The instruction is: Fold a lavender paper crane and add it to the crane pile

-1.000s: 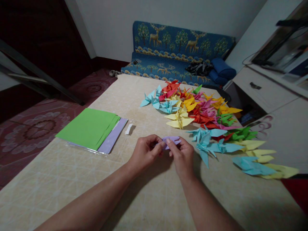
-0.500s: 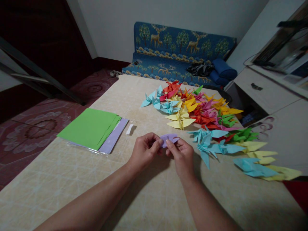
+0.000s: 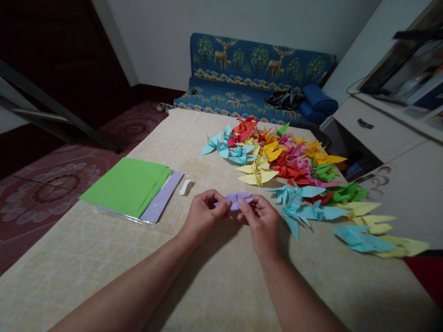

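Note:
Between my two hands is a small piece of folded purple paper, held a little above the table. My left hand pinches its left end, thumb on top. The right end is pinched by my right hand, also thumb on top; the fingers beneath are partly hidden. Just right of my right hand lie light blue paper cranes. Beyond them spreads a pile of folded cranes in red, yellow, orange, pink and green.
A stack of green paper sheets lies at the left over purple sheets in clear plastic. Beside it is a small white scrap. Past the pale table stands a blue patterned sofa; a white cabinet is at the right.
The purple paper now shows wider between my hands, with pointed ends out to both sides. My left thumb has shifted slightly left on it. The view has moved a little.

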A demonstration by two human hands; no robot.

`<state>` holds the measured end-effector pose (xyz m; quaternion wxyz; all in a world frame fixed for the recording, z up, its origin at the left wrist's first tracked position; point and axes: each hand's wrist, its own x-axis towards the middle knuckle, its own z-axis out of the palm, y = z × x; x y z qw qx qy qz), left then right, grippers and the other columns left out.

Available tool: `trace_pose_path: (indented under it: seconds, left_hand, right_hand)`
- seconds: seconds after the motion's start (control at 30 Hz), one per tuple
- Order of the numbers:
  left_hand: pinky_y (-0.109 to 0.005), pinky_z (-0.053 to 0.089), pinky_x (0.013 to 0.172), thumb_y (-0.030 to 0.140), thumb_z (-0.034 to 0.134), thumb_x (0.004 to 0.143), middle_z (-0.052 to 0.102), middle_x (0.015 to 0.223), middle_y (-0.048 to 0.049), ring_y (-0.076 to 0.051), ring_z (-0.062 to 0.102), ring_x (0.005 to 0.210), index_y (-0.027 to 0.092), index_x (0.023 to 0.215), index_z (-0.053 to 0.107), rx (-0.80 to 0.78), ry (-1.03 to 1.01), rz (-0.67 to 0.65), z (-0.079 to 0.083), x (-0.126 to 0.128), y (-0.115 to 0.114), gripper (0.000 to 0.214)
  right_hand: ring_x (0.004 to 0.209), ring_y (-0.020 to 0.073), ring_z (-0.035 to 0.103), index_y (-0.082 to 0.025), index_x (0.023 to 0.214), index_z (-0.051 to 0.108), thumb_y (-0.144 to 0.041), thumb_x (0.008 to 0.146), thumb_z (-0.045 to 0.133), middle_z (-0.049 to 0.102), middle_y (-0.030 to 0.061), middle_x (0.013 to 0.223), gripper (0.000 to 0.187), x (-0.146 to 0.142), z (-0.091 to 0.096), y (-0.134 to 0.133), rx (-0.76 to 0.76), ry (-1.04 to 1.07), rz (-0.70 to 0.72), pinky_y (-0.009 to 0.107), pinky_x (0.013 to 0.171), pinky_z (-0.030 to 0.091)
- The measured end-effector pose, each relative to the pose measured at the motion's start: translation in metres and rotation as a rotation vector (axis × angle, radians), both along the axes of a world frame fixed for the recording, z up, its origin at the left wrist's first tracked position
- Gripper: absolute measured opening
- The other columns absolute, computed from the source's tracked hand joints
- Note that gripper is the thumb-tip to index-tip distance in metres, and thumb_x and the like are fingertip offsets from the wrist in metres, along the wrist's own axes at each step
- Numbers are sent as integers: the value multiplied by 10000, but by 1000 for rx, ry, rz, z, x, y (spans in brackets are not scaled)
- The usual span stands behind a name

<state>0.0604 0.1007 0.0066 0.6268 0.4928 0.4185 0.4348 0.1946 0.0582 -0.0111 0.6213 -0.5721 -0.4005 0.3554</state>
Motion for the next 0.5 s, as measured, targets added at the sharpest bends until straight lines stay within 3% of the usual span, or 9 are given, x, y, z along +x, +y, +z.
trace_pose_path:
  seconds: [0.13, 0.3, 0.5]
  left_hand:
    - [-187, 424, 479, 265, 779, 680, 645, 504, -2, -95, 567, 449, 137, 603, 587, -18, 8, 30, 2, -2, 1, 243]
    - [-188, 436, 483, 264, 776, 672, 649, 499, -6, -97, 568, 445, 142, 597, 582, -31, -5, 57, 1, -1, 1, 241]
    - [-186, 437, 477, 269, 779, 672, 655, 504, -11, -97, 573, 442, 140, 613, 580, -28, -8, 70, -1, 0, 1, 244]
  right_hand:
    - [482, 119, 579, -211, 794, 616, -331, 731, 758, 619, -39, 636, 196, 2, -1, 2, 69, 14, -86, 217, 450, 466]
    - [597, 120, 591, -208, 797, 669, -222, 814, 689, 626, 4, 792, 30, 5, -4, 1, 224, -276, -112, 238, 535, 498]
    - [590, 112, 576, -203, 857, 719, -152, 859, 619, 598, 22, 831, 112, 5, -1, 0, 297, -377, -58, 237, 511, 497]
